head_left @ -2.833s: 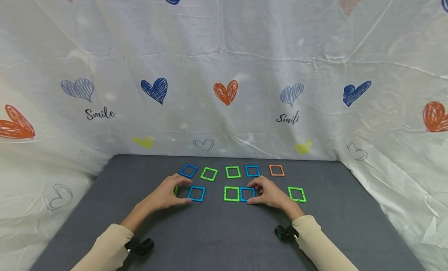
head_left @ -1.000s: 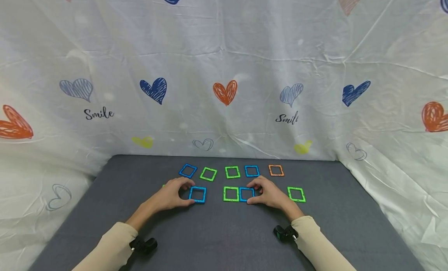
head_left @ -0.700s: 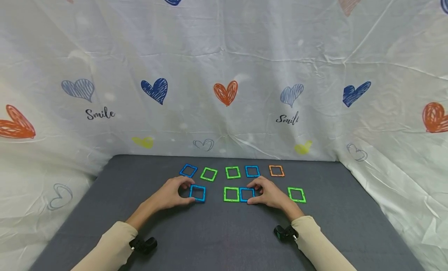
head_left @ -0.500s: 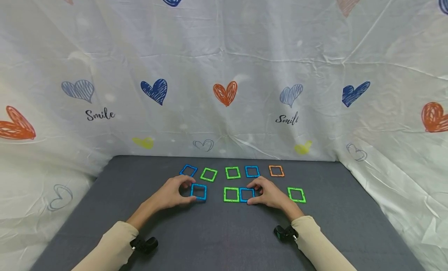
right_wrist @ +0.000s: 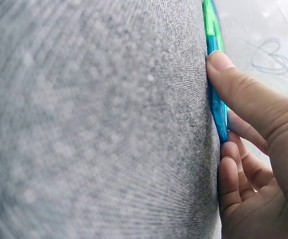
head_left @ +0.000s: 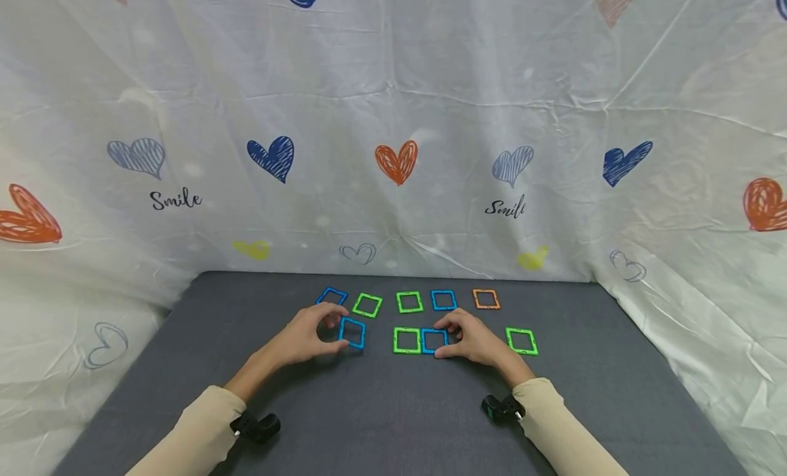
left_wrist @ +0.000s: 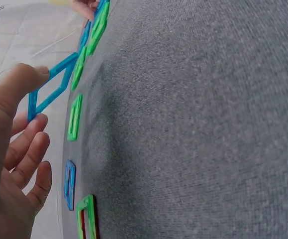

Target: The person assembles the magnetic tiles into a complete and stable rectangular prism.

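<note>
My left hand (head_left: 304, 336) pinches a blue square magnetic tile (left_wrist: 63, 64) between thumb and fingers. In the left wrist view this open-centred frame is tilted and raised off the table. My right hand (head_left: 470, 338) holds another blue square tile (head_left: 434, 330) by its near and far edges, thumb in front. That one lies flat, its left side against a green square tile (head_left: 407, 329). Behind the left hand, a blue tile (head_left: 333, 289) is partly covered by the fingers. A further green tile (left_wrist: 90, 219) shows low in the left wrist view, hidden in the head view.
Along the back of the grey table (head_left: 393, 414) lie a green tile (head_left: 371, 296), a second green tile (head_left: 408, 293), a blue tile (head_left: 443, 291) and an orange tile (head_left: 486, 291). One more green tile (head_left: 521, 330) is right of the right hand. A white patterned curtain (head_left: 443, 210) hangs behind.
The left hand has moved slightly right and lifted the blue tile, which has gone from lying flat to tilted. The right hand and its tile have stayed in place.
</note>
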Available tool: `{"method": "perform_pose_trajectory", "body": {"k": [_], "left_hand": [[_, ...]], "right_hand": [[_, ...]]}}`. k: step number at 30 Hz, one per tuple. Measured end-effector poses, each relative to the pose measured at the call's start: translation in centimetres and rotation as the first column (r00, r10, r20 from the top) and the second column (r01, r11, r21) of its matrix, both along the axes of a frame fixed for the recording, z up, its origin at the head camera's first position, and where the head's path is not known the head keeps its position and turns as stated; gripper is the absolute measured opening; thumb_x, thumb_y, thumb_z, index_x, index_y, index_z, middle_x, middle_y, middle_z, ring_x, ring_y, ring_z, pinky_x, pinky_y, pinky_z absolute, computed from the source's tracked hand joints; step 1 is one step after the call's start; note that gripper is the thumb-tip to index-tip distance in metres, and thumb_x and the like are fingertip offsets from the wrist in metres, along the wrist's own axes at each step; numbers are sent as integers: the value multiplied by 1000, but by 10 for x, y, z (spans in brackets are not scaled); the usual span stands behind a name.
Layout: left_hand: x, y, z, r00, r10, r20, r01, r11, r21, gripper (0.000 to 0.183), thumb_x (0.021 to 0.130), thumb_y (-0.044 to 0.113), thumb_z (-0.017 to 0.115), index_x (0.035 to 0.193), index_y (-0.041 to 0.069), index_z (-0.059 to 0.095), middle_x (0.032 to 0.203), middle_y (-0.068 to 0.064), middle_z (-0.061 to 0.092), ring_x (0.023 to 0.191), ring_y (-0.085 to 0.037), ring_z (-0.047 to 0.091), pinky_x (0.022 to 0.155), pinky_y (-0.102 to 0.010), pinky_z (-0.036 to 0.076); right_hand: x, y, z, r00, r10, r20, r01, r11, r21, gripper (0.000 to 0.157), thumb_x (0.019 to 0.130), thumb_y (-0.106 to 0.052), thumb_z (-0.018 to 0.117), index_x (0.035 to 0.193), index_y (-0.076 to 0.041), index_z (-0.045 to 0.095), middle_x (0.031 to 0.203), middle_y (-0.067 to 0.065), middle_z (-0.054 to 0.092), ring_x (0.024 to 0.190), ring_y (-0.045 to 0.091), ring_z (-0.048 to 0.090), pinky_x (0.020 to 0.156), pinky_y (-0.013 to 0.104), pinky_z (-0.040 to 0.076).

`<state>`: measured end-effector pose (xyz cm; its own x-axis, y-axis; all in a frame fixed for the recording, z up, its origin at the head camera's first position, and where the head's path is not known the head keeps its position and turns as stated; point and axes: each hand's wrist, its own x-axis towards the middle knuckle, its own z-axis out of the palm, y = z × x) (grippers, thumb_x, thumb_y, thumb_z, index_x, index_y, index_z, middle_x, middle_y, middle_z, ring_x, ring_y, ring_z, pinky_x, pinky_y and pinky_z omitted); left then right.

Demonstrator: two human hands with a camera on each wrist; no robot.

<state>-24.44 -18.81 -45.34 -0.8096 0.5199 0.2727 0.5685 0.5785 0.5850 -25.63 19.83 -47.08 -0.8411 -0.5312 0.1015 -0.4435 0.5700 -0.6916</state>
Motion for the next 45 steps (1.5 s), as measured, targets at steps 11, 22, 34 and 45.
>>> {"method": "perform_pose_trajectory", "body": {"k": [11, 22, 34, 45], "left_hand": [[-2, 10, 6, 1000, -15, -11, 15, 1000, -3, 53, 86, 29, 84, 128, 4, 64, 103, 4, 62, 90, -14, 59, 79, -37, 52], [-4, 23, 11, 997, -77, -20, 77, 997, 1, 51, 87, 23, 83, 128, 1, 64, 96, 5, 60, 84, -13, 58, 77, -36, 52], [-6, 34, 10, 995, -85, 51, 87, 996, -36, 53, 87, 22, 83, 129, -1, 62, 95, 5, 60, 83, -13, 55, 74, -32, 49], [-10, 47, 10, 994, -95, 46, 98, 993, -72, 52, 87, 24, 83, 128, -2, 63, 94, 6, 61, 81, -11, 55, 72, -31, 49]], "right_hand": [[0, 0, 2, 1000, 3, 8, -3, 1000, -5, 45, 82, -22, 88, 119, -3, 70, 112, 7, 58, 99, 24, 55, 83, 39, 50], [0, 0, 1, 1000, 10, 16, -10, 1000, -5, 44, 83, -21, 88, 119, -3, 69, 112, 7, 57, 99, 25, 55, 84, 39, 50], [-2, 0, 2, 999, 18, 33, -17, 1000, -15, 45, 83, -20, 88, 118, -2, 69, 111, 9, 57, 100, 26, 54, 84, 39, 50], [-3, -1, 2, 999, 10, 40, -9, 1000, -16, 44, 82, -21, 89, 117, -3, 70, 110, 6, 57, 99, 24, 54, 84, 40, 50]]}}
